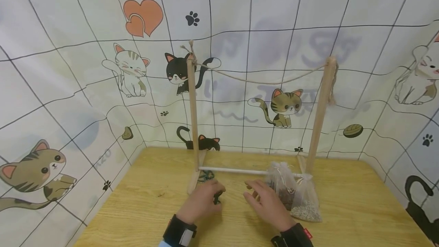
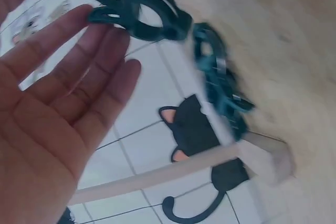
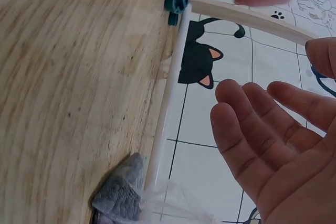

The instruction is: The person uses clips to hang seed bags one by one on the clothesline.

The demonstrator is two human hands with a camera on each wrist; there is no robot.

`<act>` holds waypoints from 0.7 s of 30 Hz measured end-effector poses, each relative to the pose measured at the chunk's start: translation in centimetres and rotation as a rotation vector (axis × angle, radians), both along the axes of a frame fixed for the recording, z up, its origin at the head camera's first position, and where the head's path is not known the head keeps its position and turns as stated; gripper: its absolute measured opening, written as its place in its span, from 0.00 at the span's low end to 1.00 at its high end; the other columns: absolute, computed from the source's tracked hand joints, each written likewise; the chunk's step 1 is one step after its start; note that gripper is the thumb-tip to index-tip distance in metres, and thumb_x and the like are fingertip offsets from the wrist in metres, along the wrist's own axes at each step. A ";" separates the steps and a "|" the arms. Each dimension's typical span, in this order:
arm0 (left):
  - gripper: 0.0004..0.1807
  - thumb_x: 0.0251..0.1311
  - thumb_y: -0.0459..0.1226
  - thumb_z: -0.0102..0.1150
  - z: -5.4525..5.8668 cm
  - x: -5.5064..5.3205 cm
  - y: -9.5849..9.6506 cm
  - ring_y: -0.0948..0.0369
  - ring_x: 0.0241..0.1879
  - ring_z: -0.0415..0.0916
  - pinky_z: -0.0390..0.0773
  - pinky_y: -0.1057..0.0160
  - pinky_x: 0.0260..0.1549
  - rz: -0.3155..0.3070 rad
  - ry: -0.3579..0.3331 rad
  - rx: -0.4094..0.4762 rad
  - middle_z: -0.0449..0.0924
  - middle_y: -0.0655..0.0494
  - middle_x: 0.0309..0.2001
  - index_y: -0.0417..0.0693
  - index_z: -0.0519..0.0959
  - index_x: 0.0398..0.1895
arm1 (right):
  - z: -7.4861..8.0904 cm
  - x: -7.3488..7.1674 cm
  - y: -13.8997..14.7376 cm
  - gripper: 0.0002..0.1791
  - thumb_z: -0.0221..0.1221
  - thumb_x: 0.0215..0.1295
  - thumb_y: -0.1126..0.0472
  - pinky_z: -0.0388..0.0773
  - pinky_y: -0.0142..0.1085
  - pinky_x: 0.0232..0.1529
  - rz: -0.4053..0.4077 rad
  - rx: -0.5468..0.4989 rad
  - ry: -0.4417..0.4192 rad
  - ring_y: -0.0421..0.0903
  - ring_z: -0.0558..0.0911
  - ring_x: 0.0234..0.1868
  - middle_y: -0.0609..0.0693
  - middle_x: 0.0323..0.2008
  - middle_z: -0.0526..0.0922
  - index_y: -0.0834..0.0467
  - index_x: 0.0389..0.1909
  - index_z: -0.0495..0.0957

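Observation:
My left hand (image 1: 202, 201) pinches a dark green plastic clip (image 2: 181, 24) between thumb and index finger, its other fingers extended in the left wrist view. More green clips (image 1: 206, 175) lie in a small bunch just beyond that hand, at the foot of the left wooden post (image 1: 193, 113). Relaxed and holding nothing, my right hand (image 1: 269, 203) hovers palm inward over the table. Close beside it stand two sheer drawstring bags: one with dark contents (image 1: 285, 193), the other with pale grains (image 1: 305, 210).
A second wooden post (image 1: 320, 121) rises at the right, and a slack rope (image 1: 267, 83) joins both post tops. Low between them runs a white rod (image 1: 236, 170). Behind the wooden table (image 1: 137, 209) hangs a cat-print cloth (image 1: 229, 125).

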State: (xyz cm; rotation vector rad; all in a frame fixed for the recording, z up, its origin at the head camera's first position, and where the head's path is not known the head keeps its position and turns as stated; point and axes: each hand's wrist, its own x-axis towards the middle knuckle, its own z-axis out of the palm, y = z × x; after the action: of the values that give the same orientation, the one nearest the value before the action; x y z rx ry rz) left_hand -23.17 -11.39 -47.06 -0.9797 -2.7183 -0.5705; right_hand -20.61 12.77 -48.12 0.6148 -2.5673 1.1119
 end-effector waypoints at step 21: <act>0.20 0.50 0.41 0.63 3.1 0.7 2.6 0.67 0.41 0.78 0.76 0.65 0.43 -0.152 -0.107 0.409 0.81 0.63 0.41 0.55 0.77 0.49 | 0.4 -0.1 0.0 0.27 0.59 0.57 0.43 0.77 0.34 0.34 0.188 -0.151 -0.140 0.36 0.78 0.36 0.47 0.50 0.77 0.45 0.58 0.70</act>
State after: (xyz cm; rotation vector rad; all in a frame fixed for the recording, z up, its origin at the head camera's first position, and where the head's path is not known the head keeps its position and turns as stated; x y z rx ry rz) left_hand -22.45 -8.81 -43.95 -1.0704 -2.4741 -1.1801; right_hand -20.67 12.75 -47.75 0.7785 -2.5504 1.4433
